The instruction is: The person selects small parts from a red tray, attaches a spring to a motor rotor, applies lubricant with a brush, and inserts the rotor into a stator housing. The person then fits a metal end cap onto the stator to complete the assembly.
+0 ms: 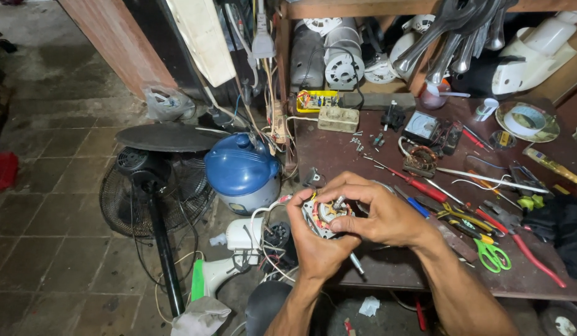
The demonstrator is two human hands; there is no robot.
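Tool-strewn workbench (pixel 338 152): scissors (pixel 492 254), screwdriver (pixel 419 185)

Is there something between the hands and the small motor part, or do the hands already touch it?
Nothing visible stands between them. The left hand and the right hand both hold the small motor part directly, above the workbench edge.

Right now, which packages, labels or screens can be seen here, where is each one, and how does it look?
Square grey meter with pale dial face: on the brown bench, back centre.
Small pale oval label: low on the round blue cooker, left of the bench.
Crumpled clear plastic bag: on the floor by the wall, far left.
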